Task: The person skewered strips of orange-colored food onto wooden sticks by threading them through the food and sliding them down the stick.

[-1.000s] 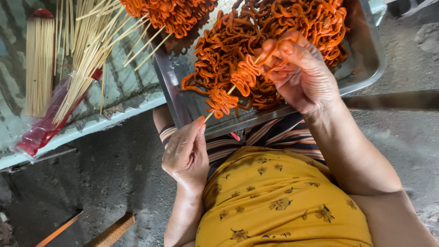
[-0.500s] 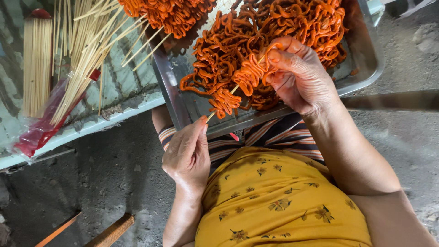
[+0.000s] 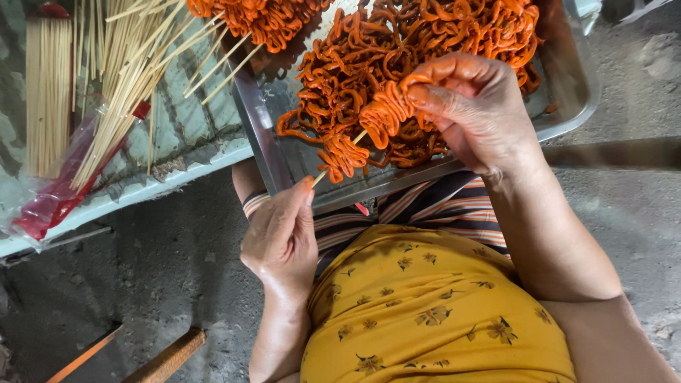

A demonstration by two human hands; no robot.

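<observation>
My left hand (image 3: pixel 282 237) pinches the near end of a thin bamboo skewer (image 3: pixel 360 136) that slants up to the right. Folded orange marinated strips (image 3: pixel 342 157) are threaded low on the stick. My right hand (image 3: pixel 472 110) grips another bunch of orange strips (image 3: pixel 385 113) and presses it onto the upper part of the skewer. Both hands work over a metal tray (image 3: pixel 574 85) heaped with the same orange strips (image 3: pixel 397 42), resting on my lap.
Loose bamboo skewers (image 3: pixel 117 64) and a bundle of them in a red-tipped plastic bag (image 3: pixel 50 206) lie on a worn board at the left. Finished skewers (image 3: pixel 262 21) are stacked at the top. Bare concrete floor lies below, with two wooden sticks (image 3: pixel 167 358).
My right hand has pushed the bunch of strips further down the skewer toward the ones threaded on it. My left hand has held still.
</observation>
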